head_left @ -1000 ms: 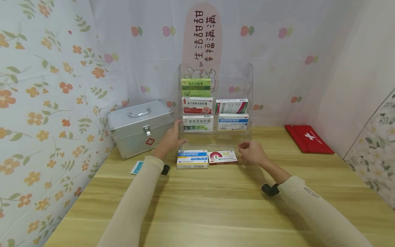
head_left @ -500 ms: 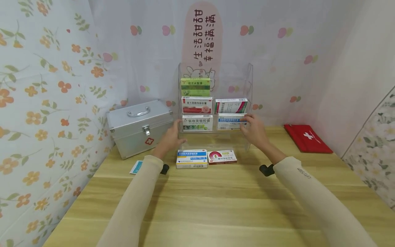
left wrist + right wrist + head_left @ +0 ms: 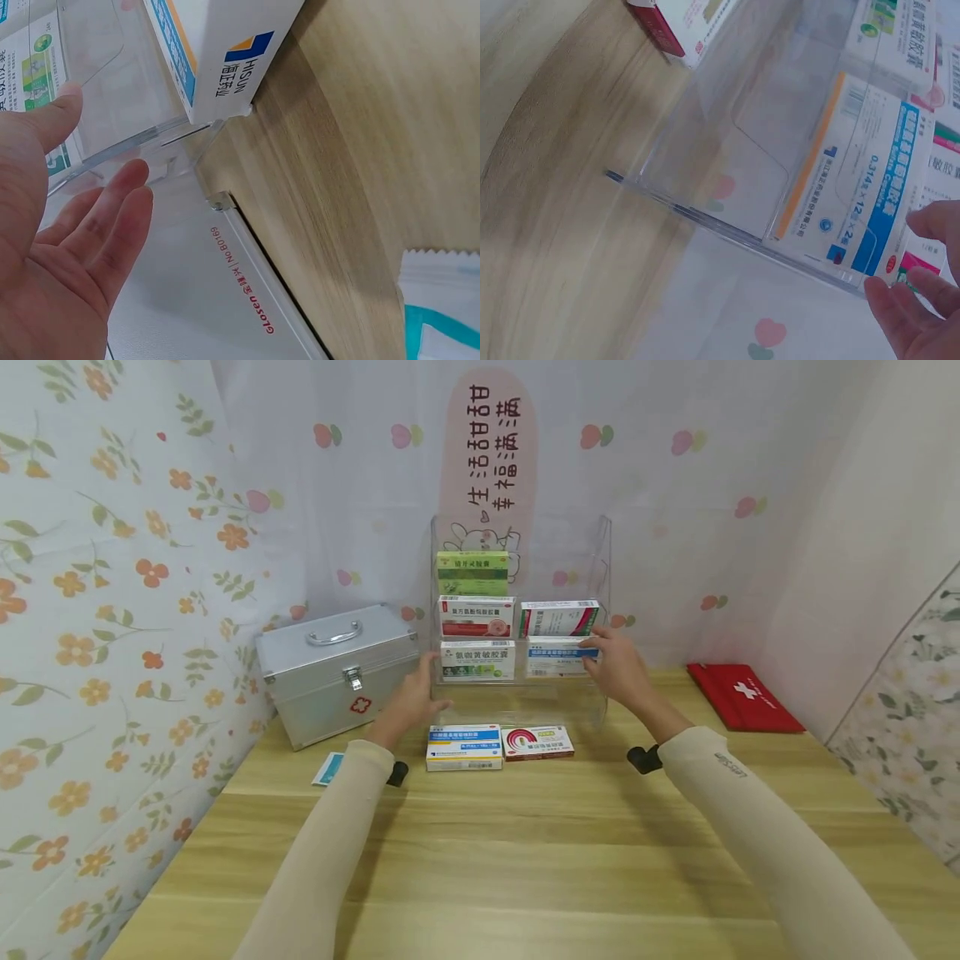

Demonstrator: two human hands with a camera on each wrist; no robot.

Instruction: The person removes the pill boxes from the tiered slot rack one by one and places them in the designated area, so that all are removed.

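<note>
A clear acrylic rack point(image 3: 517, 531) stands at the back of the wooden table point(image 3: 525, 860) with several medicine boxes in its pockets. My right hand point(image 3: 597, 648) reaches to the rack's right side and pinches the right end of the blue-and-white box point(image 3: 557, 657) in the lower right pocket. The right wrist view shows that box point(image 3: 855, 180) behind the acrylic and my fingertips point(image 3: 900, 300) at its corner. My left hand point(image 3: 433, 683) lies flat against the rack's left wall point(image 3: 127, 142), fingers straight.
On the table before the rack lie a blue, white and yellow box point(image 3: 465, 747) and a red-and-white box point(image 3: 537, 742). A metal first-aid case point(image 3: 337, 664) stands at the left, a small teal sachet point(image 3: 330, 768) in front of it. A red pouch point(image 3: 742, 695) lies far right.
My right hand rose from beside the red-and-white box on the table to the blue-and-white box in the rack and stays at its right end. The left hand has not moved.
</note>
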